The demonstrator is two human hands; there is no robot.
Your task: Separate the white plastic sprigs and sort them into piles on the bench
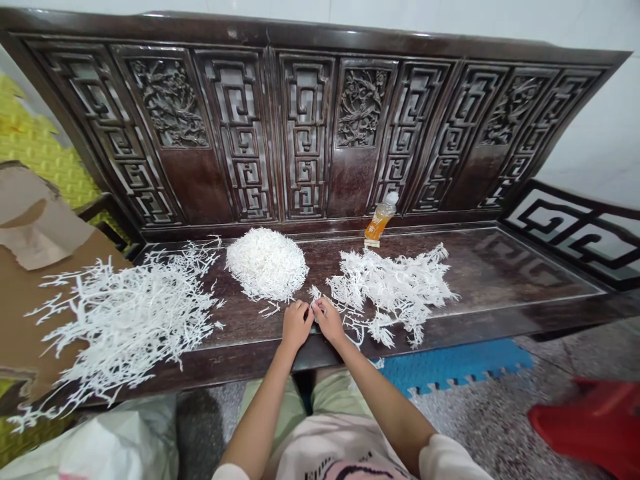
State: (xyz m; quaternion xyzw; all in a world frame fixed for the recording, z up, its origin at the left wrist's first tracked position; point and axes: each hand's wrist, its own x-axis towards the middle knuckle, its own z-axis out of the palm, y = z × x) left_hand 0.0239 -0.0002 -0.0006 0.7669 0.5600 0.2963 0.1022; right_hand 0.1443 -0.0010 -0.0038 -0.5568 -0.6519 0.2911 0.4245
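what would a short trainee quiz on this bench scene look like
1. True or false: the compact white mound of fine shreds sits between two loose heaps of branching white strips.
2. What lies on the floor in front of the dark carved wooden bench? A) a blue interlocking foam mat B) a coiled garden hose C) a wooden crate
3. Fill in the blank: the clear plastic bottle of orange liquid has a ____ cap.

Key: 1 true; 2 A; 3 white

carved bench (310, 180), juice bottle (380, 221), blue mat (450, 367)
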